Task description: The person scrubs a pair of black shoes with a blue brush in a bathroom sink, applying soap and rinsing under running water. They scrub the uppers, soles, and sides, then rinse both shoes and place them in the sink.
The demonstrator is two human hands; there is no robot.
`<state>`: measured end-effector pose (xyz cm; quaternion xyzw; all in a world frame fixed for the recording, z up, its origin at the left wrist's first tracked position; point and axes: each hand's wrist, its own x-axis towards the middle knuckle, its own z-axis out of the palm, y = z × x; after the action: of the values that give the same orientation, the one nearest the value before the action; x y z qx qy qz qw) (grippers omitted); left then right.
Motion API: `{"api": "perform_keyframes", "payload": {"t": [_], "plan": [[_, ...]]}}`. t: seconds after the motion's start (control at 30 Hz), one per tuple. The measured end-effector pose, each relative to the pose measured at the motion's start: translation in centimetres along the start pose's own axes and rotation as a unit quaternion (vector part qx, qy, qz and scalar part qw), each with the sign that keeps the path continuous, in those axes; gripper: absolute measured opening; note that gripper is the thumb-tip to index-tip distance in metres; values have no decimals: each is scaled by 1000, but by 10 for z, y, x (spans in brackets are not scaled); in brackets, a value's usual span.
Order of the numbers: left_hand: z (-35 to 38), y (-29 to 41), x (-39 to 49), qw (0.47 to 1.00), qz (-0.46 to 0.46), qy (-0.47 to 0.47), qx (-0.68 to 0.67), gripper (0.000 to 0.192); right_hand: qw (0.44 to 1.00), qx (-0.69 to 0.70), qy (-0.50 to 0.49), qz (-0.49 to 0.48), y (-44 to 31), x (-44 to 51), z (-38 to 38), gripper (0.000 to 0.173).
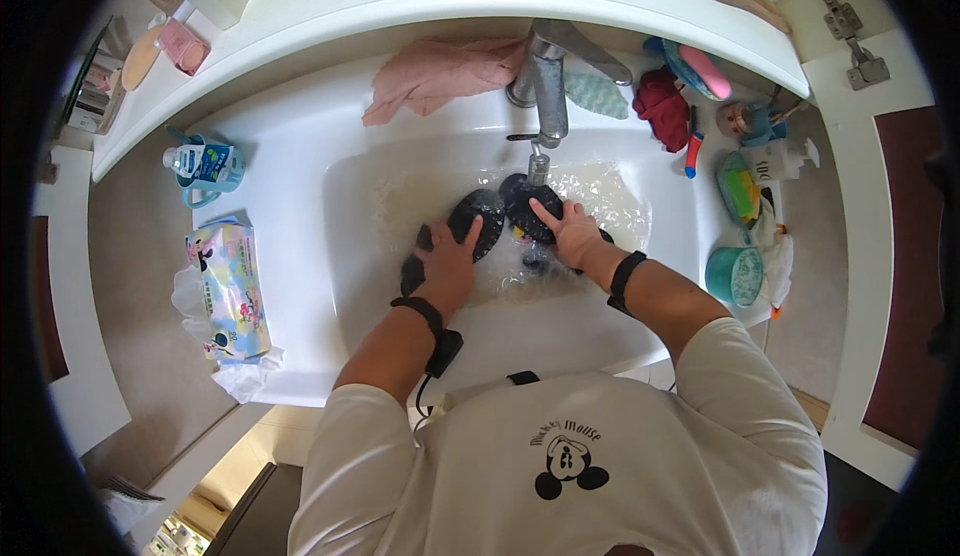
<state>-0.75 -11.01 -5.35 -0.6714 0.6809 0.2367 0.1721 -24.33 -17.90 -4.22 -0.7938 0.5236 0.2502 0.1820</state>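
Note:
Two dark shoes or slippers sit in cloudy, bubbly water in the white washbasin (pixel 360 331). My left hand (pixel 448 256) grips the left black shoe (pixel 486 215), its fingers spread across the middle. On the right, my right hand (pixel 574 230) holds the other black shoe (pixel 523 194) under the nozzle of the metal faucet (pixel 551 98). Part of each shoe is hidden by the hand on it. A small yellow and red patch shows between the shoes, at the water. Both wrists wear black bands.
A pink cloth (pixel 442 76) and a green-white cloth (pixel 596 95) flank the faucet. A red cloth (pixel 661 110), a red-blue handled brush (pixel 694 152), a sponge (pixel 741 194) and a teal cup (pixel 733 277) line the right rim. Left stand a blue cup (pixel 225 170) and a wipes pack (pixel 232 286).

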Motion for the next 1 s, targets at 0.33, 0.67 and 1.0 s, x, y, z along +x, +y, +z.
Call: {"api": "perform_keyframes", "payload": {"t": [0.33, 0.67, 1.0], "plan": [[-38, -15, -7, 990, -10, 27, -137, 93, 986, 162, -14, -23, 22, -15, -32, 100], [-4, 14, 16, 998, -22, -43, -32, 86, 998, -27, -29, 55, -14, -4, 6, 91], [-37, -11, -4, 973, 18, 69, -222, 112, 961, 269, -11, -63, 21, -28, -56, 108]]}}
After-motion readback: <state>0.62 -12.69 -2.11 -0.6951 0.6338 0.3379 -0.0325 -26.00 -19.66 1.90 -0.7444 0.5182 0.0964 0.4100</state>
